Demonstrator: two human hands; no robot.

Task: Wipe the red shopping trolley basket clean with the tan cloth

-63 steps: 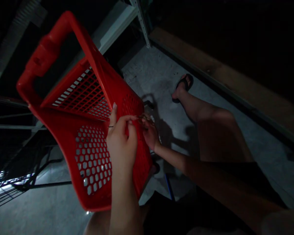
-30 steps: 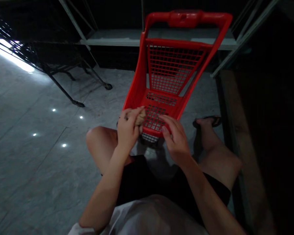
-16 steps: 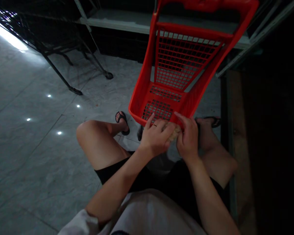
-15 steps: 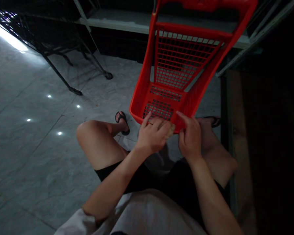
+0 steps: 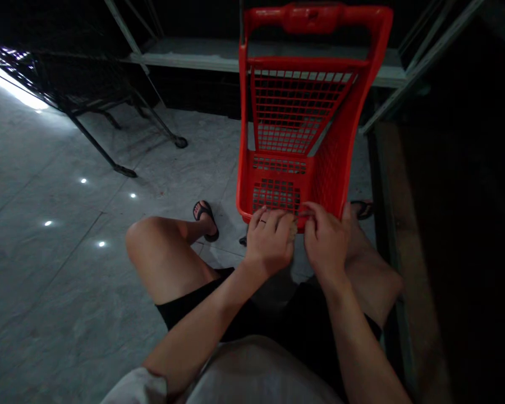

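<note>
Between my knees stands a red plastic shopping cart (image 5: pixel 330 148) with mesh panels, its handle at the far end and its near rim towards me. My left hand (image 5: pixel 271 235), a ring on one finger, is closed at that near rim. A crumpled yellowish cloth or sponge (image 5: pixel 293 229) sticks out on its thumb side, mostly hidden by the palm. My right hand (image 5: pixel 325 233) rests at the near right corner, with fingers bent over the rim and the thumb close to the cloth. The cart's basket holds nothing that I can see.
A dark wire rack on legs (image 5: pixel 84 126) stands on the left. Behind the cart runs a pale metal shelf (image 5: pixel 193 60). A wooden ledge (image 5: pixel 398 168) borders the dark area on the right. Grey tiled floor (image 5: pixel 59 292) spreads to the left.
The cart has swung straighter, its handle end moving left and lower in view. Both hands stay at the near rim, and the right fingers are bent further over it.
</note>
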